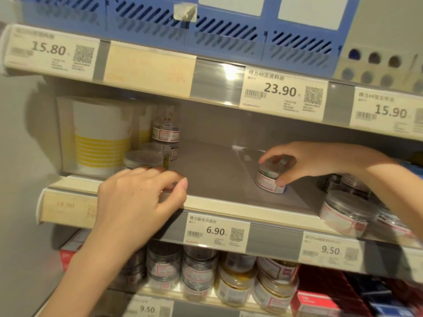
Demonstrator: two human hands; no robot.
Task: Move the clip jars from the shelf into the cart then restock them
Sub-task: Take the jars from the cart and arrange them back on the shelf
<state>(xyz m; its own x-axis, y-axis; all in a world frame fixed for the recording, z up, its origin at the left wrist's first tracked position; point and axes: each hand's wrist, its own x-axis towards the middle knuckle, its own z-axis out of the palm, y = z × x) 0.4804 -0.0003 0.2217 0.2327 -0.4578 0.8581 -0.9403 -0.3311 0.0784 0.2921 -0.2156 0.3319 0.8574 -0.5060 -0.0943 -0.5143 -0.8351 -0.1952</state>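
Clear clip jar (270, 180) — right hand (306, 162) fingers around lid.

1. This is a shop, seemingly a stationery aisle: tiered display shelves (229, 207) carry goods in rows.
2. Each shelf edge holds printed price tags (217, 229) with barcodes and QR codes, reading 6.90, 23.90, 15.80, 15.90 and 9.50.
3. Many identical clear clip jars (196, 268) with matching labels stand stacked in rows on the lower shelf, stocked as merchandise.
4. Blue plastic file baskets (229, 35) line the top shelf above their tags.
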